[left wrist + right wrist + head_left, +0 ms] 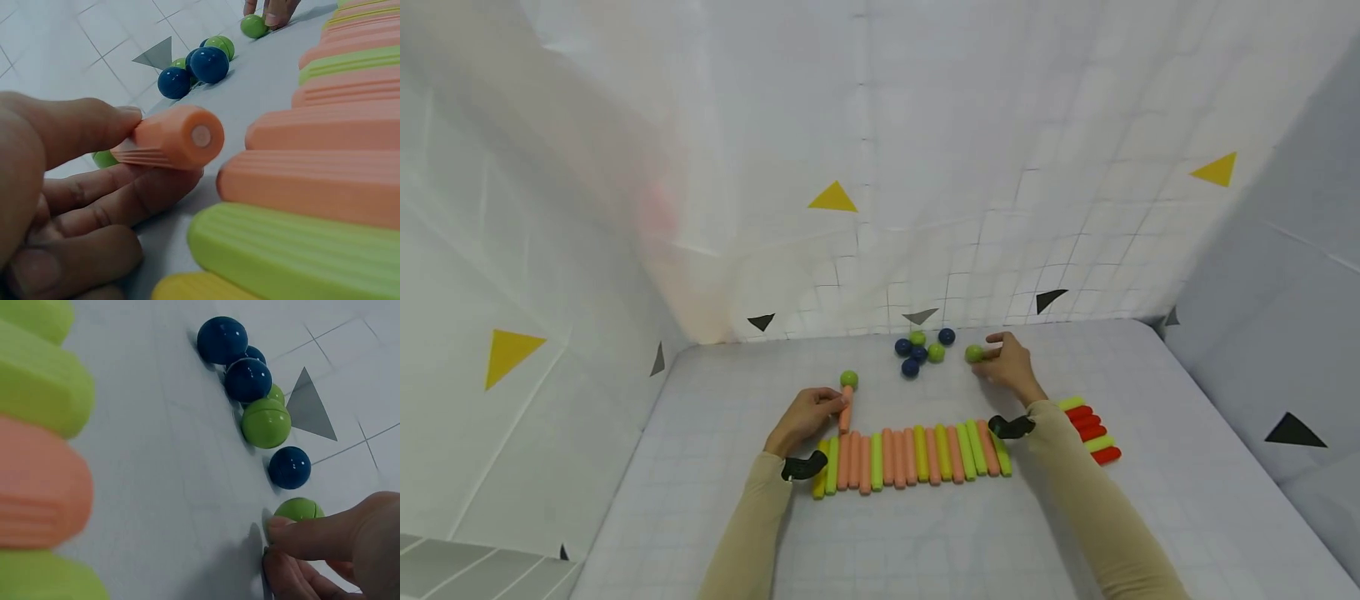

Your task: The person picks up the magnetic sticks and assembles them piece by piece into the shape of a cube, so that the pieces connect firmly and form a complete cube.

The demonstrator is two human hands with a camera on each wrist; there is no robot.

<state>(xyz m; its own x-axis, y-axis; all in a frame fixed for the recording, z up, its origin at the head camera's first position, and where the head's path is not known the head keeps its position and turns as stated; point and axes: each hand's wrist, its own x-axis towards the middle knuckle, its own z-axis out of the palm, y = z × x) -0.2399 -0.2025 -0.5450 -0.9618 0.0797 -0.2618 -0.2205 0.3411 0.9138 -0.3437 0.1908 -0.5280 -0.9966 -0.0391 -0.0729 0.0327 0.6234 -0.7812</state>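
My left hand (807,415) pinches a salmon-orange ribbed rod (167,136) between thumb and fingers. A small pale disc sits in the rod's near end face, and a green ball (848,379) is at its far end. On the right, my right hand (1011,367) holds another green ball (973,353) by its fingertips at the table surface; in the right wrist view the thumb partly covers that ball (300,508). Just below the left hand, a row of orange, green and yellow rods (900,458) lies side by side.
Several dark blue and green balls (918,354) cluster at the back between the hands. Beside the right forearm lie red and yellow-green rods (1092,432), partly covered by the sleeve. White sheet walls (925,233) with yellow and dark triangles stand behind and at both sides.
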